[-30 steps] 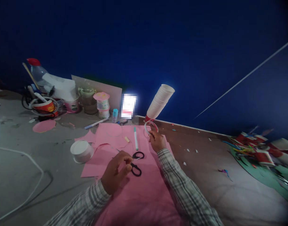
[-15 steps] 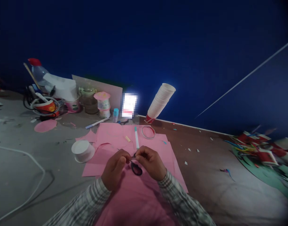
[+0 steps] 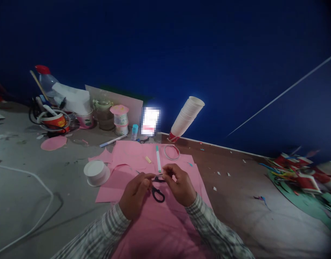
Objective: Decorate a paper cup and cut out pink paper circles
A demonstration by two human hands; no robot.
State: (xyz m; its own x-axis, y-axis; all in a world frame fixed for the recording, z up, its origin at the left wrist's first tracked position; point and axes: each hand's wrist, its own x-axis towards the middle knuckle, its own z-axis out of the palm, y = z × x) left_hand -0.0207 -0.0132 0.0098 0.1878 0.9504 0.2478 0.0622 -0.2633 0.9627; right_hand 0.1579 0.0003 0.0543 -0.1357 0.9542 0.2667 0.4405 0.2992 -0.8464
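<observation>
My left hand (image 3: 136,194) and my right hand (image 3: 180,185) face each other over the pink paper sheets (image 3: 131,151). Thumb and forefinger of each are pinched together. Something thin and pale seems to lie between the fingertips, too small to name. Just below and between the hands are black-handled scissors (image 3: 158,195); their blades are mostly hidden by my left hand. Beyond my fingers lie a white marker with green ends (image 3: 158,159), a roll of tape (image 3: 171,152) and a small yellowish piece (image 3: 148,159). An upturned white paper tub (image 3: 96,172) sits left of my left hand.
A tall, leaning stack of paper cups (image 3: 187,117) stands by the blue wall. At the back left are a cup of tools (image 3: 56,122), a glass jar (image 3: 103,113) and a pink-topped paper piece (image 3: 120,118). Scraps (image 3: 214,188) and a cluttered green mat (image 3: 292,196) lie right.
My hands have drawn slightly apart, the right one moving right, so more of the scissors' handles shows. The whole view has shifted a little.
</observation>
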